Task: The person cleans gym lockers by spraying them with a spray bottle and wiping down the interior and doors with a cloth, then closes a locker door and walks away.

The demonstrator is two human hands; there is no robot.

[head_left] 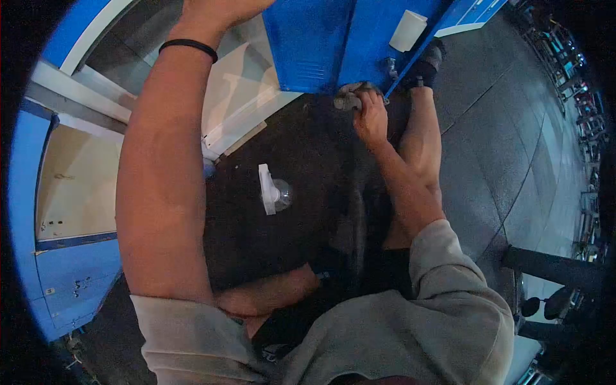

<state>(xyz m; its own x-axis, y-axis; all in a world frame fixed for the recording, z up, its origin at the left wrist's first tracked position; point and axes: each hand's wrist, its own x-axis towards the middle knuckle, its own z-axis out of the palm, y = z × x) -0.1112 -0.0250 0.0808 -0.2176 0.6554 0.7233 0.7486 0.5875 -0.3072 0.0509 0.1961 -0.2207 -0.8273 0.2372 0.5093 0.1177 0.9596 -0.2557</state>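
My right hand (pixel 372 120) is closed on a greyish, crumpled cloth (pixel 347 101) at the bottom edge of a blue metal locker door (pixel 308 48). Only the wrist and part of my left hand (pixel 224 9) show at the top edge of the view, beside the blue door; its fingers are cut off. On the dark floor between my arms is a clear spray bottle (pixel 283 194) with a white trigger head, seen from above.
Low blue lockers (pixel 74 282), one with a pale open interior (pixel 80 179), stand at the left. A white object (pixel 409 31) is on the blue door. My leg (pixel 420 138) stretches along the right of the door. Gym equipment (pixel 584 128) lines the far right.
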